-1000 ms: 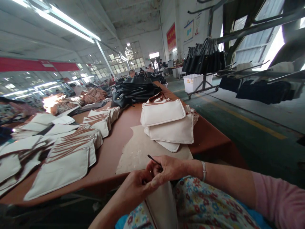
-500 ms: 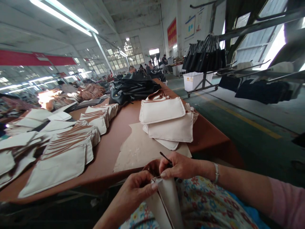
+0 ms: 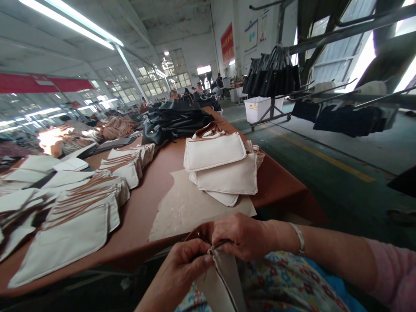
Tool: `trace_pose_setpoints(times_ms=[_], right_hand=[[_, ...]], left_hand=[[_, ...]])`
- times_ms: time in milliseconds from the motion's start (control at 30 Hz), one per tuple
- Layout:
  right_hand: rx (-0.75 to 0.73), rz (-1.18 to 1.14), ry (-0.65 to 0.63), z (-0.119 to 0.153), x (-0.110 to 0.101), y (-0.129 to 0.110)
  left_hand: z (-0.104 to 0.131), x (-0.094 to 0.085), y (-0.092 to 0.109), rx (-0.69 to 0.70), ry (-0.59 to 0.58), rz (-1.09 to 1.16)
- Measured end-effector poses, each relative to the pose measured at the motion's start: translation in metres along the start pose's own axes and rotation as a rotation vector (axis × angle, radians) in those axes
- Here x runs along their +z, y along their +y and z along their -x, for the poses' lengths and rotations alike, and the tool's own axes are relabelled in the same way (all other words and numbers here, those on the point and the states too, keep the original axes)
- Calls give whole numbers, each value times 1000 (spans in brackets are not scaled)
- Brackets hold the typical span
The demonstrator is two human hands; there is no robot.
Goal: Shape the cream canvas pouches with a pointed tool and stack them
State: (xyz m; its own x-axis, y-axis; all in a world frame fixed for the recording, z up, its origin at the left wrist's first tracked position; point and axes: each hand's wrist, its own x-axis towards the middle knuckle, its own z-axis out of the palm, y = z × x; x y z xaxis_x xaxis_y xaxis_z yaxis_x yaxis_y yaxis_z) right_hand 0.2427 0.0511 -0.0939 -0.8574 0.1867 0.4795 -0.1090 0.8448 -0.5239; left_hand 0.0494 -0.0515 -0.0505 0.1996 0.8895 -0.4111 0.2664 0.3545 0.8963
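Observation:
My left hand (image 3: 191,262) pinches the top corner of a cream pouch (image 3: 224,277) between thumb and fingers. The pouch hangs over my lap, its dark brown edges parted down the middle. Its brown lining (image 3: 203,229) shows behind my fingers. My right hand (image 3: 238,236) is closed right beside the left, at the same corner. A thin dark tool (image 3: 223,242) shows only as a sliver under its fingers; its kind is hidden. Ahead on the table lies a stack of finished-looking cream pouches (image 3: 216,151) on a sheet of brown paper (image 3: 177,210).
Rows of cream pouches (image 3: 76,225) with brown edges cover the left of the brown-topped table (image 3: 143,203). Black bags (image 3: 177,121) are heaped farther back. To the right stand a rack of hanging black bags (image 3: 273,78) and a white bin (image 3: 256,108). Other people sit far off.
My right hand has rolled inward and down to the pouch corner; the dark tool that stuck up from it is now mostly hidden. The view has shifted slightly right.

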Motion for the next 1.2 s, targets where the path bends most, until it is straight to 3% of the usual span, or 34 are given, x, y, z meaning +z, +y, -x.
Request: trace_pose_setpoints(times_ms=[67,133,233,300,400,567,667,800,967,1200], right_hand=[[-69,139,-23,1,4,-1],[-25,111,0,2,5,-1],[268,-347,32,5,2,1],[484,-714,-33,6,-2,2],[661,-972,-116,7,-7,2],[594,-861,-5,-1,-11,-7],[605,-783,-31,-6,-9,-11],[654,-770,-14,-9,-6,-13],[755,-883,-36,-7,-2,-12],[599,-634,95,-4,-1,-18]], left_hand=[[-2,0,-2,-27,13,-4],[-4,1,-5,-37,24,-11],[-5,5,-10,-52,46,26],[-6,8,-12,-72,67,83],[-7,14,-12,-69,120,122],[-6,19,-6,-6,195,13],[-4,19,-5,2,207,3],[-5,21,-10,-31,230,102],[-7,24,-11,-47,169,296],[-10,21,-16,-36,226,96]])
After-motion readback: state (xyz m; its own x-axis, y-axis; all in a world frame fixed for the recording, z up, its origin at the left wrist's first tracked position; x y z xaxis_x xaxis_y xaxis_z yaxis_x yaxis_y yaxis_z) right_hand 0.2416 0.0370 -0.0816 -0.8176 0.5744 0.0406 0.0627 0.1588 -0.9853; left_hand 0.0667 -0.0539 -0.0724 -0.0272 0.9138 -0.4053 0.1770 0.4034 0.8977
